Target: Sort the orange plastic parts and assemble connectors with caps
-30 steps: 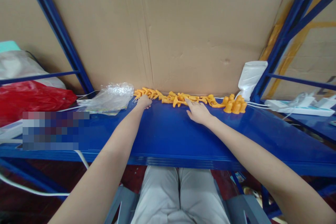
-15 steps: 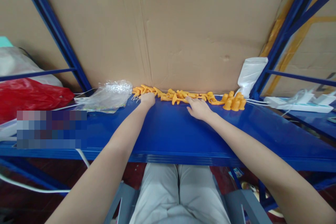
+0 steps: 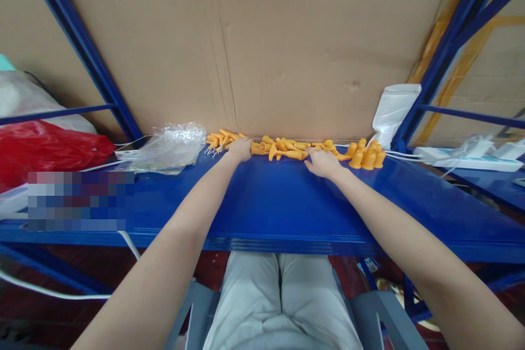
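Observation:
Orange plastic pieces [image 3: 283,149] lie in a loose row along the back of the blue table, some tubular, some branched. My left hand [image 3: 240,149] rests at the row's left part, back of the hand up; its fingers are hidden from me. Just left of it is a heap of orange branched pieces [image 3: 223,138] with thin curly metal bits [image 3: 214,150] in front. My right hand [image 3: 322,162] touches the row farther right, thumb apart from the fingers, nothing visibly held. Right of that hand stand several upright orange cup-like pieces [image 3: 365,156].
A cardboard sheet [image 3: 287,49] walls off the back. Clear plastic bags [image 3: 168,147] lie left of the pieces, and a red bag [image 3: 53,145] is farther left. A white pouch [image 3: 394,112] leans by the right blue post. A white power strip [image 3: 463,158] lies at far right.
My left hand has shifted a little right, off the heap with the metal bits. My right hand has also slid right along the row, uncovering orange pieces in the middle.

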`<action>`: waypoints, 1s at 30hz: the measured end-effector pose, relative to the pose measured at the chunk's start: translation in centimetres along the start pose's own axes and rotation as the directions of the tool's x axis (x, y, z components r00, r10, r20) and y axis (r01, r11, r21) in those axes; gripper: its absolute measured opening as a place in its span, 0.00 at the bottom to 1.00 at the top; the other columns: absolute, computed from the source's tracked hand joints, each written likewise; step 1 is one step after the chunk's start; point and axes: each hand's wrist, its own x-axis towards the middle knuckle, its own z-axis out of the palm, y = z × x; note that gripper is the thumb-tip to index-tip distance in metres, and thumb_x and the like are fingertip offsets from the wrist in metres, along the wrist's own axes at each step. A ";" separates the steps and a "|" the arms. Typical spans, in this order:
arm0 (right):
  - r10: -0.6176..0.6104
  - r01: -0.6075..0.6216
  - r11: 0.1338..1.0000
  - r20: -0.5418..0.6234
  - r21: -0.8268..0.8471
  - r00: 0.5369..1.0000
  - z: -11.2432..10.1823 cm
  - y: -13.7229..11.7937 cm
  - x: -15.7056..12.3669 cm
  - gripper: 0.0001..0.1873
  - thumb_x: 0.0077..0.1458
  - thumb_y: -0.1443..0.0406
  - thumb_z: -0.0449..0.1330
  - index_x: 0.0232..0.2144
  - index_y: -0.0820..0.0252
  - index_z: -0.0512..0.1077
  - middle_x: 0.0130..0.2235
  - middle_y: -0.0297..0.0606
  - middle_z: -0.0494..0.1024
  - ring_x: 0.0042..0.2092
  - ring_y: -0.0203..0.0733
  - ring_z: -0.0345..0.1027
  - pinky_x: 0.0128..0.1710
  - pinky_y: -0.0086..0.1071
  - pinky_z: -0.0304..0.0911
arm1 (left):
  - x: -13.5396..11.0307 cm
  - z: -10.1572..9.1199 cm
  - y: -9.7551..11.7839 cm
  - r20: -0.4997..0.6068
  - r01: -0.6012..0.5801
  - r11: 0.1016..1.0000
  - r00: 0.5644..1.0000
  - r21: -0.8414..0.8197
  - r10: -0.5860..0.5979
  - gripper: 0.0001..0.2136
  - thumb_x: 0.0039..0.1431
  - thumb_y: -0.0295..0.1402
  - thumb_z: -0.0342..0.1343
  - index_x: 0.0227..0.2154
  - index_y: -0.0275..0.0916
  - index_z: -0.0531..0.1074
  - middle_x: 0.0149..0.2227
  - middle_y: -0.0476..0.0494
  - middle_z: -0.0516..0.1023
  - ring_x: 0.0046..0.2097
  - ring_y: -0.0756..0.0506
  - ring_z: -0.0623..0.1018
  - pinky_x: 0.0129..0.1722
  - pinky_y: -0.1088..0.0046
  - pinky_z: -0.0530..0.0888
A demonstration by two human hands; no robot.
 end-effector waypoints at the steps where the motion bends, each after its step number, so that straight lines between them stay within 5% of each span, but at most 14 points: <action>1: 0.004 -0.004 1.000 0.007 0.002 1.000 0.0 0.1 0.0 0.25 0.63 0.65 0.50 0.60 0.67 0.66 0.59 0.55 0.73 0.61 0.57 0.66 0.57 0.47 0.61 | 0.2 0.0 0.2 0.050 -0.022 1.000 0.999 -0.009 0.022 0.27 0.59 0.26 0.50 0.62 0.38 0.66 0.62 0.36 0.70 0.64 0.39 0.69 0.61 0.65 0.66; 4: 0.012 -0.012 1.000 0.025 0.009 1.000 0.1 0.1 0.2 0.25 0.63 0.64 0.50 0.60 0.67 0.66 0.59 0.55 0.73 0.61 0.57 0.66 0.58 0.47 0.61 | 0.8 -0.1 0.9 0.141 -0.012 1.000 0.990 -0.014 0.014 0.30 0.57 0.25 0.52 0.64 0.40 0.64 0.64 0.37 0.68 0.65 0.39 0.67 0.62 0.64 0.65; 9: -0.006 0.006 1.000 0.028 0.014 1.000 0.3 0.0 0.3 0.24 0.63 0.63 0.51 0.58 0.66 0.68 0.58 0.54 0.75 0.59 0.57 0.68 0.56 0.47 0.62 | 1.1 -0.8 1.3 0.123 0.039 0.999 0.992 0.003 -0.039 0.27 0.60 0.26 0.50 0.64 0.35 0.65 0.67 0.30 0.62 0.68 0.34 0.61 0.63 0.55 0.64; 14: -0.017 0.016 1.000 0.024 0.008 1.000 0.3 -0.2 0.2 0.25 0.63 0.63 0.50 0.59 0.67 0.67 0.57 0.54 0.76 0.59 0.56 0.69 0.56 0.47 0.63 | 1.0 -1.2 1.3 0.156 0.109 0.993 0.982 -0.041 -0.102 0.25 0.58 0.29 0.53 0.60 0.37 0.71 0.64 0.28 0.67 0.67 0.30 0.63 0.62 0.53 0.64; 18: -0.017 0.017 1.000 0.024 0.006 1.000 0.4 -0.1 0.2 0.24 0.63 0.63 0.51 0.58 0.68 0.68 0.56 0.54 0.76 0.58 0.56 0.69 0.55 0.46 0.64 | 0.9 -1.6 1.0 0.201 0.120 0.991 0.974 -0.065 -0.105 0.24 0.57 0.33 0.54 0.57 0.35 0.73 0.56 0.29 0.76 0.59 0.34 0.74 0.57 0.60 0.69; 23: 0.005 -0.005 1.000 0.019 0.009 1.000 0.3 -0.1 0.2 0.25 0.63 0.63 0.51 0.60 0.67 0.66 0.57 0.55 0.75 0.58 0.56 0.69 0.55 0.46 0.64 | 0.8 -2.3 -0.1 0.258 0.058 0.977 0.966 -0.203 -0.003 0.15 0.54 0.35 0.56 0.42 0.36 0.79 0.43 0.37 0.84 0.45 0.41 0.82 0.40 0.76 0.75; 30: -0.009 0.008 1.000 0.036 0.017 0.999 0.2 -0.4 0.0 0.26 0.63 0.64 0.51 0.61 0.69 0.65 0.58 0.56 0.74 0.60 0.56 0.68 0.56 0.47 0.63 | 1.0 -4.3 -0.3 0.437 0.269 0.901 0.893 -0.339 -0.102 0.15 0.55 0.33 0.58 0.42 0.32 0.79 0.34 0.33 0.83 0.38 0.41 0.83 0.37 0.70 0.78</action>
